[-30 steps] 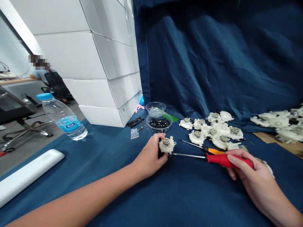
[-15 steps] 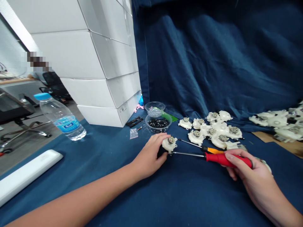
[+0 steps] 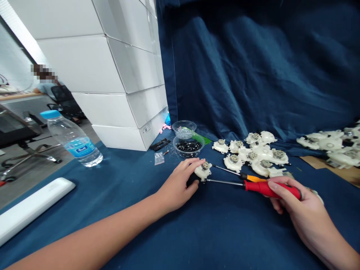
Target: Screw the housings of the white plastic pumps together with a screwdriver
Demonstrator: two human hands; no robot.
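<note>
My left hand is closed around a small white plastic housing with a grey round part on top, gripping it from its left side. In my right hand is a red-handled screwdriver, held almost level. Its steel shaft points left, and the tip meets the lower edge of the housing; the exact contact point is too small to make out. Behind that shaft lies a second screwdriver with an orange handle. Several similar white housings are grouped beyond it.
Two clear bowls stand behind my left hand, one with black parts, one with small metal pieces. Stacked white boxes, a water bottle and a white bar are leftward. More housings lie at far right. A person sits in the background.
My left hand's fingers have shifted slightly on the housing, which sits a touch further right and turned a little. The red screwdriver remains nearly in place against it.
</note>
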